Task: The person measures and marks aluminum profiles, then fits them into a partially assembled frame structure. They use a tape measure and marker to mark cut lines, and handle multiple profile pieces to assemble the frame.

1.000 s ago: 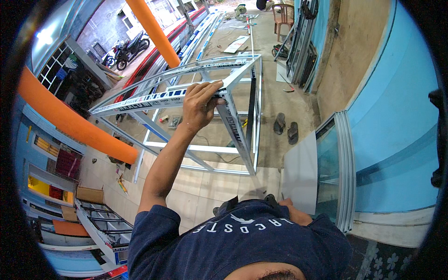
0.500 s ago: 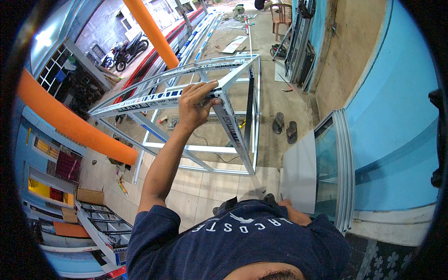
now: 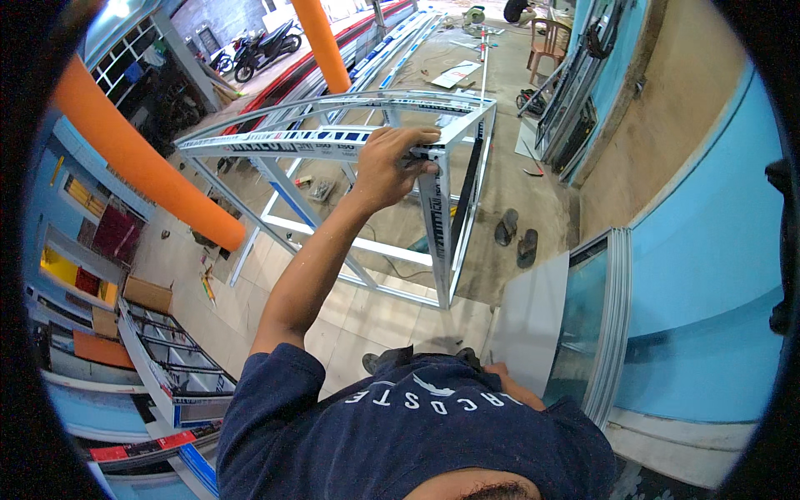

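A large box-shaped frame of white aluminium profiles (image 3: pixel 397 248), with printed protective film on some bars, stands in front of me. My left hand (image 3: pixel 390 169) is closed around its near upper corner, fingers over the top and thumb below. An upright profile (image 3: pixel 436 221) runs down from that corner to the floor, with a black bar (image 3: pixel 468 187) behind it. Low beside my body is my right hand (image 3: pixel 500 374), partly hidden by my shirt. Its fingers are too unclear to read.
To the right, glazed sliding panels (image 3: pixel 615 325) and a pale sheet (image 3: pixel 533 321) lean by the blue wall. Dark sandals (image 3: pixel 527 247) lie on the floor. Orange pillars (image 3: pixel 150 167), long profiles, a plastic chair (image 3: pixel 547 43) and a crouching person (image 3: pixel 518 11) are farther off.
My view has shifted, so the frame and surroundings sit differently in the picture. My left hand keeps its hold on the corner; my right hand stays low by my body.
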Tool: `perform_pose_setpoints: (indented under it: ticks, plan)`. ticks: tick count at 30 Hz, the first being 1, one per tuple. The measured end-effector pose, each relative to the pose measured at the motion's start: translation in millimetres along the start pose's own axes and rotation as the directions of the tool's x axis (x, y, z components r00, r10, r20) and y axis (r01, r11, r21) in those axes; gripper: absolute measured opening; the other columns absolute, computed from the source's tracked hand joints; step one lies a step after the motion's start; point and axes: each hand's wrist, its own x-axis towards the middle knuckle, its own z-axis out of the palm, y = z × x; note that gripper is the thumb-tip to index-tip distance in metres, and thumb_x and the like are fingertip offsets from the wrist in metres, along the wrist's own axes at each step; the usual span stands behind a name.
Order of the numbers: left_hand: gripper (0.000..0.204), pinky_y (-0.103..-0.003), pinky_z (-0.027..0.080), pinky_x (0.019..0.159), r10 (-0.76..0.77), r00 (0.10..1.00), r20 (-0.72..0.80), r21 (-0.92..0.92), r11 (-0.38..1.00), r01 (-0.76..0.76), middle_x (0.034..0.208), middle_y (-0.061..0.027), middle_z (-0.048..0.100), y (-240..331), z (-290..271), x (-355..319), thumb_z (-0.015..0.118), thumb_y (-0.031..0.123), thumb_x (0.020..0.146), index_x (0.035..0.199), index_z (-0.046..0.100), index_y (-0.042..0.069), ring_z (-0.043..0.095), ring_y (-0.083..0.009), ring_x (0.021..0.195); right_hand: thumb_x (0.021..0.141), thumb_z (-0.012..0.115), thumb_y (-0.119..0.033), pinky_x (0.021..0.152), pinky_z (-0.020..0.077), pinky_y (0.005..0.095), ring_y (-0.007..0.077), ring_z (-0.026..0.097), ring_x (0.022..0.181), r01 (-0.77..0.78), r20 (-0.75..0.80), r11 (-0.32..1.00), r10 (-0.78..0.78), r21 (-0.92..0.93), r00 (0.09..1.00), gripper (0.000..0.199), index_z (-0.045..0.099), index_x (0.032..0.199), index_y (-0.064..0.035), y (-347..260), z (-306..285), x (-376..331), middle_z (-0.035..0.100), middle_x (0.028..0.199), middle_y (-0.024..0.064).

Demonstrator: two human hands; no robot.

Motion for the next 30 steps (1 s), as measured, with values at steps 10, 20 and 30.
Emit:
perform_pose_setpoints:
  ticks: [10,20,30]
  plan:
    - [0.043,-0.043,0.049,0.091,-0.047,0.998,-0.049,0.025,0.999,0.048,0.107,-0.0051,0.075,-7.3,5.7,-5.2,0.088,0.027,0.069,0.107,0.073,0.014,0.069,-0.0296,0.102,0.083,0.064,-0.042,0.068,0.0578,0.0450,0.0361,0.074,0.084,0.630,0.374,0.468,-0.529,-0.619,0.761,0.035,0.076,0.089,-0.0092,32.1,41.2,105.8,0.075,0.088,0.0165]
    - [0.040,-0.044,0.049,0.089,-0.003,0.978,-0.208,0.035,0.999,0.010,0.093,-0.0076,0.068,-7.9,15.8,-16.1,0.081,0.018,0.068,0.105,0.068,0.014,0.064,-0.0310,0.095,0.083,0.068,-0.053,0.081,0.0569,0.0441,0.0338,0.074,0.091,0.557,0.381,0.634,-0.407,-0.536,0.830,0.054,0.078,0.090,-0.0004,-105.3,6.4,53.8,0.076,0.095,0.0205]
    - [0.033,-0.047,0.054,0.084,-0.023,0.929,0.369,-0.073,0.996,0.053,0.100,-0.0105,0.068,8.8,5.2,-219.9,0.074,0.015,0.076,0.107,0.064,0.010,0.069,-0.0322,0.101,0.089,0.062,-0.036,0.073,0.0593,0.0448,0.0294,0.076,0.085,0.544,0.349,0.610,-0.418,-0.577,0.839,0.028,0.079,0.097,-0.0145,-157.4,73.7,46.0,0.077,0.092,0.0131]
